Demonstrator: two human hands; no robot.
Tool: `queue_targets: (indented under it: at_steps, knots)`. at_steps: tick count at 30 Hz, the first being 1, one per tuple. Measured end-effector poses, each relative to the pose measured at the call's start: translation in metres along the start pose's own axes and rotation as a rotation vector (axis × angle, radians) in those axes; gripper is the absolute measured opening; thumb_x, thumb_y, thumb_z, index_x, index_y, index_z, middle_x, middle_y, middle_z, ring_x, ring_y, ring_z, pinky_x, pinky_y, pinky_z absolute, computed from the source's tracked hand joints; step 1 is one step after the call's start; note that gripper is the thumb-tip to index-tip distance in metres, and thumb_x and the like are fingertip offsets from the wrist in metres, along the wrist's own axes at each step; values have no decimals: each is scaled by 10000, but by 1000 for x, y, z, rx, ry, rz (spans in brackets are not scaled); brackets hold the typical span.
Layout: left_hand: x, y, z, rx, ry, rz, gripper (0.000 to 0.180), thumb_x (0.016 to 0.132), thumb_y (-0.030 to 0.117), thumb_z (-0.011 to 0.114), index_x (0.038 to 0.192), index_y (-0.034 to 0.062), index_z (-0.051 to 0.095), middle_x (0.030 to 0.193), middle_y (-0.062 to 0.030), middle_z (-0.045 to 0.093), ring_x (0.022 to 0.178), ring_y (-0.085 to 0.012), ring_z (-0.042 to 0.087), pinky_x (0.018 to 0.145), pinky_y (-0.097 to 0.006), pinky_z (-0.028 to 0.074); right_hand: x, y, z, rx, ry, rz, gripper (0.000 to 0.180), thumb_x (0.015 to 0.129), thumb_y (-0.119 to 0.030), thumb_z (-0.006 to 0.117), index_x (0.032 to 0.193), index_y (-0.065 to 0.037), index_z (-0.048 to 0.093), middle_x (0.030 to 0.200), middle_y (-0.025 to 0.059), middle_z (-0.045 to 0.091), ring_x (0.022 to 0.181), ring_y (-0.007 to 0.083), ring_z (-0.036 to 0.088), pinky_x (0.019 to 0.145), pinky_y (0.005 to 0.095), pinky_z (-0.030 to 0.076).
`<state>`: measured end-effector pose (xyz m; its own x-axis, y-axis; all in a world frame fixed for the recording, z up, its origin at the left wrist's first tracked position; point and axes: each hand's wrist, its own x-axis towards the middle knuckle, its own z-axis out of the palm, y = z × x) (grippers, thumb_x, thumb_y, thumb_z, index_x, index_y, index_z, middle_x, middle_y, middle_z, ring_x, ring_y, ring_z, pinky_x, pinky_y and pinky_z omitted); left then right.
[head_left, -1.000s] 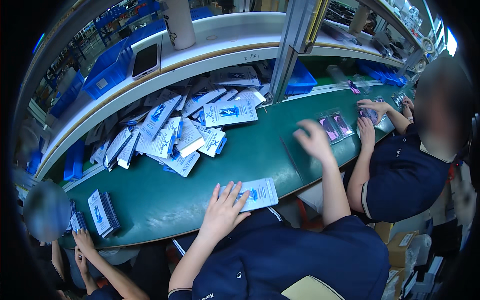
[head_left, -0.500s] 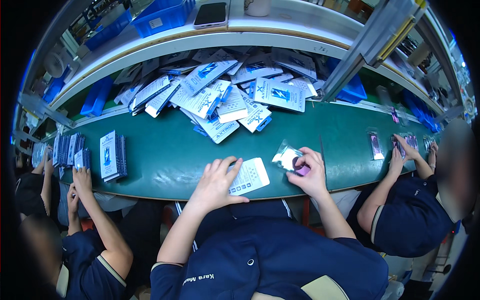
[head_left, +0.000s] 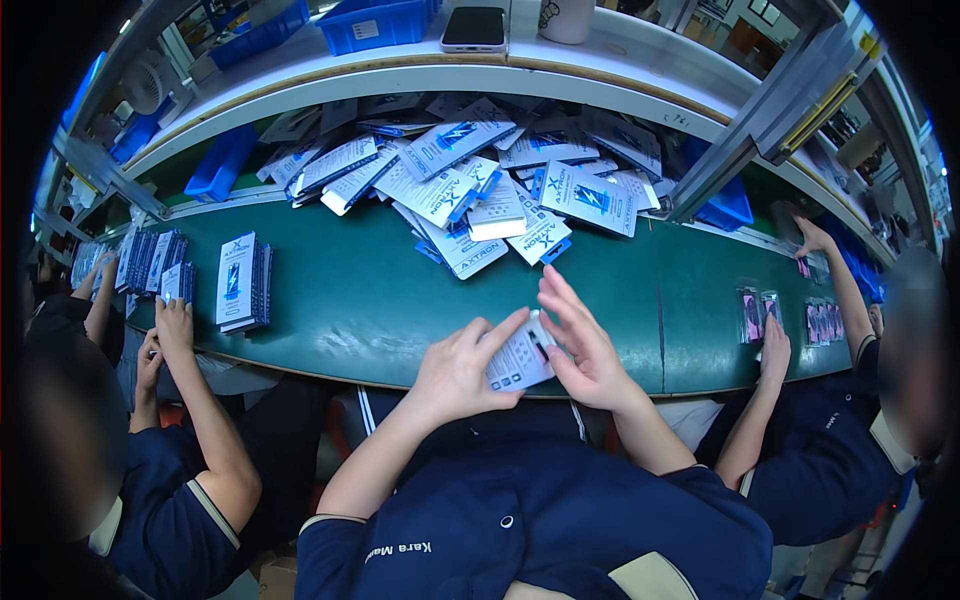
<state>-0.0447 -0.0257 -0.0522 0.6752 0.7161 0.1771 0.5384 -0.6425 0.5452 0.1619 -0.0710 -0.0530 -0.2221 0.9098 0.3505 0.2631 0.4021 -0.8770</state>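
Just above the bench's near edge, a small white cardboard box [head_left: 518, 362] with printed icons is in my left hand [head_left: 462, 368]. Fingers and thumb of that hand are closed round its sides, and the box is tilted, one end toward my right hand. Something dark shows at that end; whether it is an opening or something inside, I cannot tell. My right hand [head_left: 588, 350] is open beside it, fingers stretched out and together, the thumb against or very near the box end. No clear pouch shows in either hand.
A heap of white and blue boxes [head_left: 455, 190] lies at the back of the green bench [head_left: 380, 320]. Stacked boxes [head_left: 240, 285] stand at left. Co-workers' hands [head_left: 175, 325] work on both sides; pink-and-black pouches [head_left: 752, 315] lie at right. A phone [head_left: 474, 30] sits on the shelf.
My left hand has lifted and tilted the box. My right hand has come in to the box end and its fingers have straightened; the clear pouch it held no longer shows.
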Motion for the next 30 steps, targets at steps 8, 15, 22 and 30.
queue_targets:
  at_steps: [8,15,22,30]
  knots:
    - [11,12,0,-216,590,14,999,573,289,882,1449,142,427,977,-124,587,794,-300,644,654,-389,541,21,-19,18,-288,386,-289,323,802,37,722,1120,24,666,1245,197,583,950,199,672,627,242,596]
    - [8,13,6,-234,705,-22,945,607,332,916,1356,106,386,1056,-151,601,905,-332,658,723,-407,547,29,-27,-1,360,105,87,337,948,-78,575,1271,14,607,1397,218,505,1128,237,624,918,343,513]
    - [11,24,20,-529,653,-154,758,746,258,868,1248,48,339,1099,-200,567,964,-306,645,792,-388,526,40,-26,38,961,482,302,290,971,-86,444,1199,25,584,1123,114,615,1043,172,589,938,309,460]
    - [20,24,-1,-1355,767,-56,161,1032,70,479,1110,76,339,1112,-132,568,958,-103,527,844,-251,451,40,-9,58,535,351,-129,121,1005,-51,513,1099,5,565,1213,126,552,1084,164,557,949,311,451]
